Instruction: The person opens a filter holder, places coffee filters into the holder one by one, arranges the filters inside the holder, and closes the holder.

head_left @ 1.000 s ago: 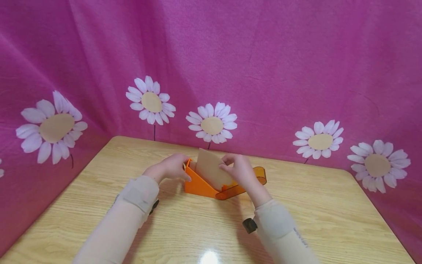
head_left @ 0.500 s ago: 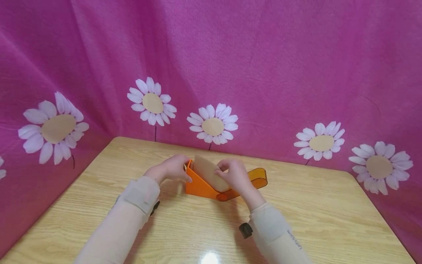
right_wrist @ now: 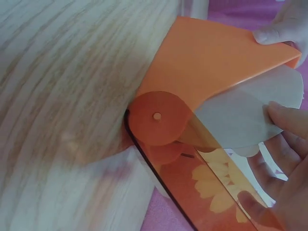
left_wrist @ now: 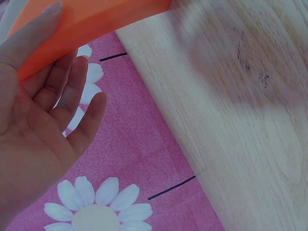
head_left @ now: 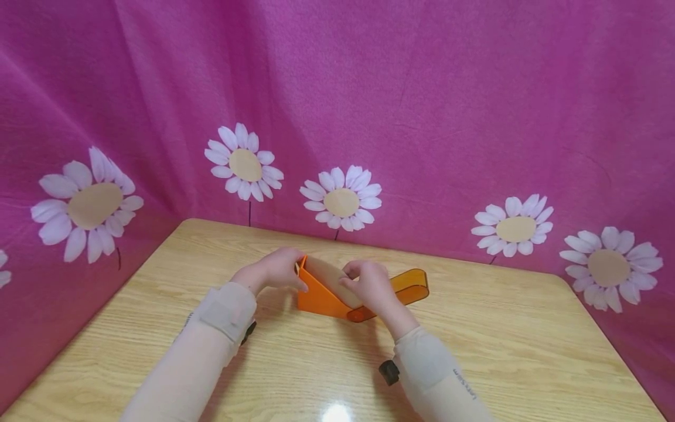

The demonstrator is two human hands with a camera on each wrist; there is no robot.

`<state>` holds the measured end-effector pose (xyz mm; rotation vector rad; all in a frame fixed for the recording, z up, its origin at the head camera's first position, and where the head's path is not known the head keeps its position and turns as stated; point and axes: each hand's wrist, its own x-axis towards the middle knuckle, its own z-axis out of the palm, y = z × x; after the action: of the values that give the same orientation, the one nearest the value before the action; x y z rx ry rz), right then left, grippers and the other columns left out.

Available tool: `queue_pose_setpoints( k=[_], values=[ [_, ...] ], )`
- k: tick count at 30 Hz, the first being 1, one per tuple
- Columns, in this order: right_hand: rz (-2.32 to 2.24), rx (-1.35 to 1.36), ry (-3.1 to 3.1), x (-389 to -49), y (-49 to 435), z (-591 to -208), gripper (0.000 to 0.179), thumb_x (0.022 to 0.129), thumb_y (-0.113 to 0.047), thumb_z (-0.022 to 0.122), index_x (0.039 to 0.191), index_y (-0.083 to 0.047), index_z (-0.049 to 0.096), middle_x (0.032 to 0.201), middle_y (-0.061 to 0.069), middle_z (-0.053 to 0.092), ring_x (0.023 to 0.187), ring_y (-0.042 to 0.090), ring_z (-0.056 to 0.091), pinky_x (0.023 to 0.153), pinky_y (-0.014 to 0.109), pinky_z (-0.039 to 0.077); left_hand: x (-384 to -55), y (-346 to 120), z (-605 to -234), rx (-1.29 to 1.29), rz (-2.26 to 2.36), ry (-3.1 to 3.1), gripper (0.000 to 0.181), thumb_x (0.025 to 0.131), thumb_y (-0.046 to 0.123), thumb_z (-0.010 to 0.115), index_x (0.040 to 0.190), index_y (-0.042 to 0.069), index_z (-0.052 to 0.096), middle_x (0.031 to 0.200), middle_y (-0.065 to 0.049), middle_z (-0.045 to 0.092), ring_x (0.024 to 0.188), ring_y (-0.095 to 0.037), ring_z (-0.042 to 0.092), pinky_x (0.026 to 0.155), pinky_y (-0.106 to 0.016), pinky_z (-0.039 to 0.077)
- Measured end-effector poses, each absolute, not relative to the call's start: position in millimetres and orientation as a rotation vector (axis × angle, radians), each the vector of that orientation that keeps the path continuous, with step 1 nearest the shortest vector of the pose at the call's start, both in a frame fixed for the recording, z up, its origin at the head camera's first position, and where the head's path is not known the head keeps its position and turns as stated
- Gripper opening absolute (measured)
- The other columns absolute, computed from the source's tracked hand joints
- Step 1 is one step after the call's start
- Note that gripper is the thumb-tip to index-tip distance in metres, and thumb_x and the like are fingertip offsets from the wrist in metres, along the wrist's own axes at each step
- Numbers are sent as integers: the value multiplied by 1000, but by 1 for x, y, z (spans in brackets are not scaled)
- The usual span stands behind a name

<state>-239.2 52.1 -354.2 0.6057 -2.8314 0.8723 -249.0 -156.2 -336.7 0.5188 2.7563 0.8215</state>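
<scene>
An orange wedge-shaped plastic holder [head_left: 319, 298] stands on the table, its see-through amber lid [head_left: 412, 282] swung down to the right on a round hinge. My left hand [head_left: 275, 269] grips the holder's tall end, thumb on the near side wall. Brown paper coffee filters [head_left: 328, 275] lean inside it, mostly sunk between the walls. With thumb and fingertips my right hand [head_left: 371, 286] pinches their upper edge. In the right wrist view the filter's rounded edge [right_wrist: 284, 79] sticks out past the orange wall, and the lid [right_wrist: 192, 192] hangs below my fingers.
The wooden table [head_left: 295, 363] reaches back to a pink cloth [head_left: 422, 117] printed with white daisies, which also hangs at both sides. A bright light reflection lies on the near part of the tabletop.
My right hand has moved down and slightly left, lowering the coffee filters from standing tall above the holder to nearly level with its rim. The left hand keeps its grip in place.
</scene>
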Motion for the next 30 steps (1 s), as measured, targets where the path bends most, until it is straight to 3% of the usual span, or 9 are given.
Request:
queue_pose_setpoints(
  k=[12, 21, 30],
  values=[
    [780, 600, -2882, -238, 48, -361, 4, 81, -17, 71, 80, -13, 71, 74, -2, 70, 77, 18, 62, 88, 45, 38, -248, -156, -336, 529, 832, 2754, 28, 72, 9, 78, 95, 4, 63, 85, -4, 62, 73, -16, 53, 74, -28, 47],
    [705, 653, -2892, -240, 45, -369, 13, 82, -17, 69, 69, -14, 63, 56, -7, 50, 60, 12, 46, 78, 38, 29, -249, -156, -336, 541, 824, 2761, 28, 71, 10, 78, 93, 4, 63, 83, -4, 62, 72, -15, 52, 71, -27, 46],
    [689, 574, -2973, -234, 56, -344, 12, 83, -26, 68, 88, -15, 71, 80, -3, 69, 82, 19, 61, 92, 45, 39, -249, -157, -337, 547, 817, 2767, 27, 71, 10, 78, 92, 3, 63, 83, -5, 61, 72, -16, 52, 72, -27, 46]
  ],
)
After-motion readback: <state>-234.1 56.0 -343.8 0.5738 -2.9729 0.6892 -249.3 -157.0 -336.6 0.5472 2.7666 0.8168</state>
